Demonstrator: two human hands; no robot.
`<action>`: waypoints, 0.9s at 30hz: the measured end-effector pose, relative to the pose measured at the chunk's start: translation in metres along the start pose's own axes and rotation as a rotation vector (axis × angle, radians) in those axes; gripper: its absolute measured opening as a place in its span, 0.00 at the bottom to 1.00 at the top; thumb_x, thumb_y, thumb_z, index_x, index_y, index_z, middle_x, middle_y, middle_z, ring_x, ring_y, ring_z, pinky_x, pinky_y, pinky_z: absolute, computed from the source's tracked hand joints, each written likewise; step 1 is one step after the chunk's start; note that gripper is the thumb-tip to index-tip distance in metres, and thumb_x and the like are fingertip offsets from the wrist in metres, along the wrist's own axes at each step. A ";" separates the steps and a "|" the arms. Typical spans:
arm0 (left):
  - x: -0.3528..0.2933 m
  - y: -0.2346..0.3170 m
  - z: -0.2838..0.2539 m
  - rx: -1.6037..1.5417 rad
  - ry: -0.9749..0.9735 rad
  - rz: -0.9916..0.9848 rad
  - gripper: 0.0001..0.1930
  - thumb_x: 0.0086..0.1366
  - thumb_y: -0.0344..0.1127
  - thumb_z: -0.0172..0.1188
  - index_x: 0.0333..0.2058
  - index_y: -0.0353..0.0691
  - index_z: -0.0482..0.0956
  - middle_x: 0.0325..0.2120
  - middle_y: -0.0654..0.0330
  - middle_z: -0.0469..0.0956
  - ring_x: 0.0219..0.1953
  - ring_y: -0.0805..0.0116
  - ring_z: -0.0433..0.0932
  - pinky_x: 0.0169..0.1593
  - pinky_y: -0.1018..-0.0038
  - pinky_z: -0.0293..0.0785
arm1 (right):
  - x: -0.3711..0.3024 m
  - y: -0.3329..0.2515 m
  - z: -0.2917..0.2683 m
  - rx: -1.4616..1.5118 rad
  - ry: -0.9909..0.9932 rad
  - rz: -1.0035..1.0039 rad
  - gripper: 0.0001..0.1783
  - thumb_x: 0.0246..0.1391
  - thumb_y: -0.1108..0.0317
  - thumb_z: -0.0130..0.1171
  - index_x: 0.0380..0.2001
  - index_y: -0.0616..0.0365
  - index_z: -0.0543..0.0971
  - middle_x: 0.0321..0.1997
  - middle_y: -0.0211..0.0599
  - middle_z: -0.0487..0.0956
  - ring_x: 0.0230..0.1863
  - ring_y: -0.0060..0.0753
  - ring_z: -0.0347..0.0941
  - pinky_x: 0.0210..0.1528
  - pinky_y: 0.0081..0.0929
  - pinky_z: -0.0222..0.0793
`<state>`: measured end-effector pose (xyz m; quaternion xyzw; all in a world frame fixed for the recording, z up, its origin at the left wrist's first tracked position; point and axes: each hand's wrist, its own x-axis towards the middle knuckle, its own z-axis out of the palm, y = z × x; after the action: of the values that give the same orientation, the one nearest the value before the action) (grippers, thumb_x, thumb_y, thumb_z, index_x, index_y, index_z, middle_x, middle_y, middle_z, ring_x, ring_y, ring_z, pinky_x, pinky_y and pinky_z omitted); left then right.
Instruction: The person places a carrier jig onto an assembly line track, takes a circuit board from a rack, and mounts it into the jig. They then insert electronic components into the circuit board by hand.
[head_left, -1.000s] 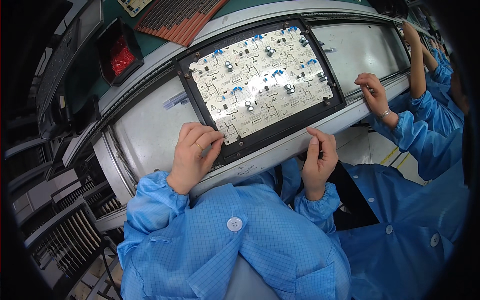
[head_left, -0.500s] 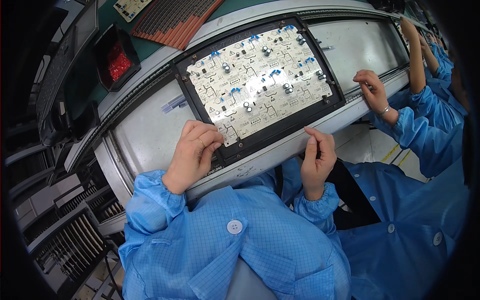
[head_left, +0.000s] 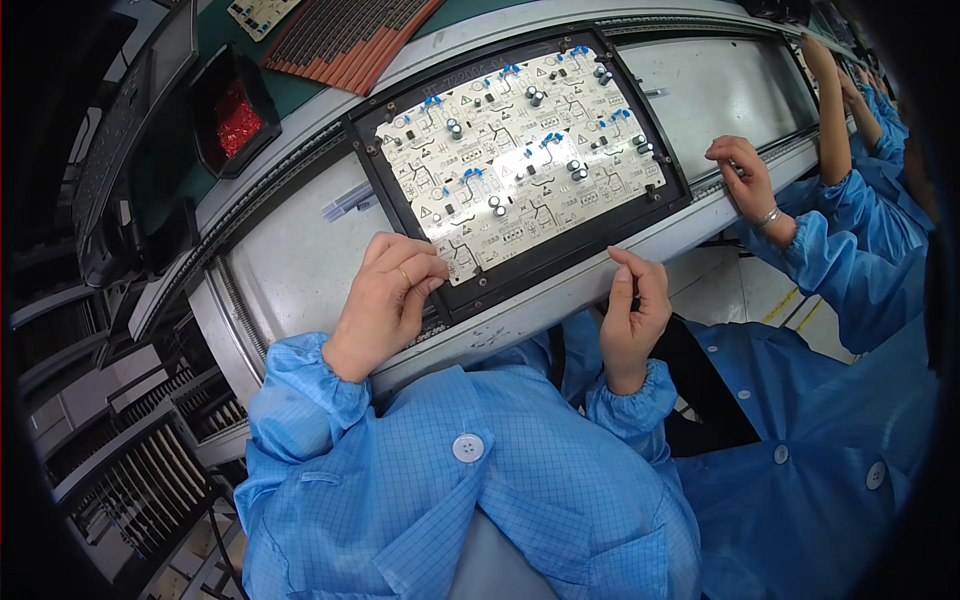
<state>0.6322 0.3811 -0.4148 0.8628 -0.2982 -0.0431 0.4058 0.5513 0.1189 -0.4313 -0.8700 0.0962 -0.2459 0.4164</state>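
A long metal work line (head_left: 300,265) crosses in front of the person, who wears a blue checked coat (head_left: 450,500). On the line sits a black frame (head_left: 565,254) with a row of faint, pale characters along its far bar. The pale circuit board (head_left: 480,255) lies inside that frame, its face covered in dark print: warning triangles, line drawings, and lettering too small to read. The left hand (head_left: 390,300) is at the board's near left corner, thumb and forefinger close together; whether they pinch anything I cannot tell. The right hand (head_left: 636,305), loosely curled, is apart from the board by the line's near edge; whether it holds anything is unclear. Paired round cans (head_left: 535,97) and small blue parts (head_left: 465,185) stand on the board.
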 end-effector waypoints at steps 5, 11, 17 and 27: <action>-0.015 -0.004 -0.006 -0.171 0.157 -0.101 0.11 0.58 0.20 0.59 0.40 0.36 0.77 0.41 0.55 0.75 0.46 0.60 0.73 0.49 0.70 0.72 | -0.007 0.015 -0.007 0.435 0.264 0.262 0.14 0.67 0.69 0.45 0.46 0.65 0.77 0.24 0.24 0.68 0.26 0.13 0.58 0.31 0.12 0.53; -0.044 -0.030 -0.005 -0.580 0.406 -0.511 0.08 0.70 0.27 0.51 0.46 0.35 0.73 0.41 0.64 0.72 0.43 0.78 0.70 0.51 0.75 0.73 | -0.005 0.056 -0.041 0.718 0.456 0.374 0.15 0.68 0.70 0.41 0.51 0.67 0.71 0.25 0.30 0.68 0.25 0.15 0.59 0.27 0.15 0.55; -0.047 -0.030 0.000 -0.610 0.280 -0.562 0.14 0.68 0.30 0.55 0.51 0.36 0.70 0.41 0.62 0.73 0.42 0.77 0.70 0.49 0.76 0.73 | -0.006 0.068 -0.053 0.750 0.497 0.352 0.15 0.67 0.71 0.41 0.51 0.67 0.71 0.26 0.30 0.68 0.26 0.16 0.61 0.27 0.16 0.57; -0.010 -0.006 0.020 -1.174 0.061 -0.871 0.16 0.70 0.38 0.54 0.51 0.36 0.69 0.44 0.60 0.77 0.43 0.74 0.78 0.43 0.76 0.75 | 0.017 0.055 -0.046 0.281 0.346 0.263 0.14 0.67 0.70 0.45 0.48 0.66 0.75 0.37 0.36 0.78 0.40 0.22 0.72 0.46 0.20 0.66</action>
<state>0.6207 0.3759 -0.4336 0.5444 0.1559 -0.3292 0.7556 0.5450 0.0468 -0.4434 -0.7284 0.2432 -0.3459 0.5390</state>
